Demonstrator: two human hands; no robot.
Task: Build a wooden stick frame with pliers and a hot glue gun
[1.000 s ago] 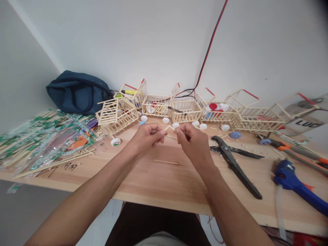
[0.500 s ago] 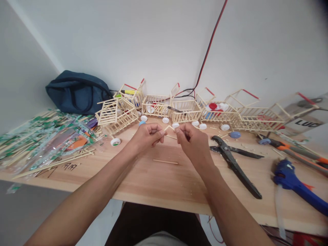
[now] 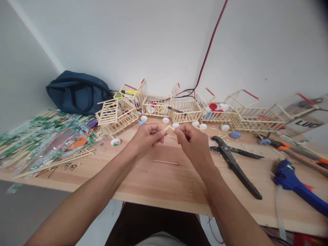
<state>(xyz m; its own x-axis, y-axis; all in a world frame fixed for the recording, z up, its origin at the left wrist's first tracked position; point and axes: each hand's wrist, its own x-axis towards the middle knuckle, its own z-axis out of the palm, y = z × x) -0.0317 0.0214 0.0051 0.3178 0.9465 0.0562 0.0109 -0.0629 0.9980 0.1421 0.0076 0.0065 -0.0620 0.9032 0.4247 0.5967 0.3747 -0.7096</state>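
Observation:
Between my hands is a pair of short wooden sticks [image 3: 169, 127] that meet at a peak, like a shallow upside-down V. My left hand [image 3: 151, 134] pinches the left stick between thumb and forefinger. The right stick is pinched by my right hand [image 3: 191, 138]; its far end is hidden by the fingers. Below them a loose wooden stick [image 3: 165, 162] lies flat on the wooden table [image 3: 159, 188]. Just behind my hands stands a small stick-built cart [image 3: 187, 111] with white bottle-cap wheels [image 3: 175, 125].
More stick carts [image 3: 258, 118] with red handles line the wall. Wrapped sticks [image 3: 30, 136] and a dark blue bag [image 3: 78, 92] are at left. To the right lie black pliers [image 3: 234, 167], orange-handled pliers [image 3: 294, 149] and a blue glue gun [image 3: 298, 186].

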